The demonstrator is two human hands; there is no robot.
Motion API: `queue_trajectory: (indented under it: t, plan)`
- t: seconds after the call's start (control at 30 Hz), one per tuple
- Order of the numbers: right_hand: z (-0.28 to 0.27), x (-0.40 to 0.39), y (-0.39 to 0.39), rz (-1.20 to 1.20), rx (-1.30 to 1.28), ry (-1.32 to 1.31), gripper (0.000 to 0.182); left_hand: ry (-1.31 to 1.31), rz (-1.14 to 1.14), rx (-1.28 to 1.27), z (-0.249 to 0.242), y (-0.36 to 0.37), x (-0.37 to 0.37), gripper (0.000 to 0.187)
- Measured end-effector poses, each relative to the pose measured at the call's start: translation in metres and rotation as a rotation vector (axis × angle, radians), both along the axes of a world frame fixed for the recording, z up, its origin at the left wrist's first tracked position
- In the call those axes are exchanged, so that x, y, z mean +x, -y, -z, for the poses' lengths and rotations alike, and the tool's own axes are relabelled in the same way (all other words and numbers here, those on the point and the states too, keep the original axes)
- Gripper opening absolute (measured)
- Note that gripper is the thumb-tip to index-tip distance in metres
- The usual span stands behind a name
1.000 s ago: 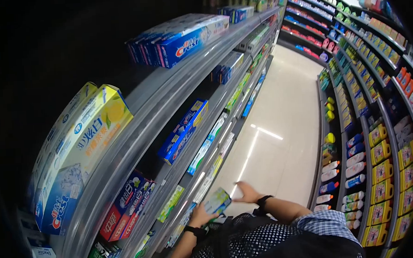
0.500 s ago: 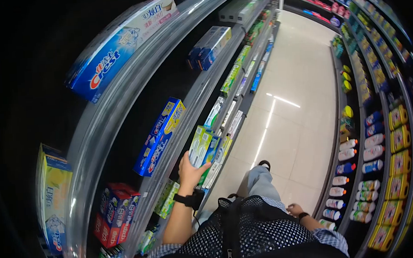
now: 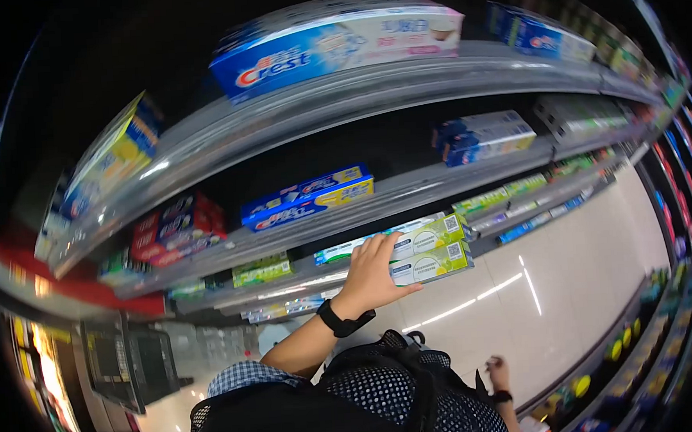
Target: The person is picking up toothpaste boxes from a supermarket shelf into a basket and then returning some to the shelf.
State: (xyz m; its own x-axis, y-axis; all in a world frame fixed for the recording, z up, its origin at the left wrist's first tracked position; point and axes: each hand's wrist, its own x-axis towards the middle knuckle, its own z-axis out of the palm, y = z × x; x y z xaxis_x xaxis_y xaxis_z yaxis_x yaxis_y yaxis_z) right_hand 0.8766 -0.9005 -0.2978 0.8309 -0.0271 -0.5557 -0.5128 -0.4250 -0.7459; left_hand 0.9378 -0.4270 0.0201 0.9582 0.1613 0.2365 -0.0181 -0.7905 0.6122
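Observation:
My left hand (image 3: pixel 373 275), with a black band on its wrist, grips two green-and-white toothpaste boxes (image 3: pixel 434 250) by their left ends. The boxes lie one against the other, with QR codes at their right ends. They are just in front of the lower shelf, beside a row of similar green boxes (image 3: pixel 501 196). Low at my right side, my right hand (image 3: pixel 497 374) hangs over the floor, away from the shelves. Its fingers are curled; what they hold, if anything, is too small to make out.
Blue-and-yellow Crest boxes (image 3: pixel 307 198) lie on the middle shelf, a large Crest box (image 3: pixel 337 44) on the upper one. Red boxes (image 3: pixel 178 229) are stacked farther left. A dark shopping cart (image 3: pixel 131 364) stands at lower left. Stocked shelves (image 3: pixel 643 357) line the aisle's right side.
My view has swung left, bringing the toothpaste shelves across the front and the cart into sight. My left hand has turned the green toothpaste boxes and keeps hold of them.

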Motion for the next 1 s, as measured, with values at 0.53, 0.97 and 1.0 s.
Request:
queue_trajectory:
  t: [0.53, 0.97, 1.0]
  plan:
    - [-0.4, 0.195, -0.433, -1.096, 0.168, 1.597, 0.035, 0.054, -0.796, 0.285, -0.038, -0.016, -0.171, 0.088]
    - [-0.384, 0.207, -0.468, -1.279, -0.262, 1.526, 0.043, 0.176, -0.767, 0.442, -0.07, -0.063, -0.185, 0.086]
    - [-0.383, 0.21, -0.466, -1.282, -0.259, 1.527, 0.043, 0.176, -0.772, 0.442, -0.072, -0.067, -0.185, 0.086]
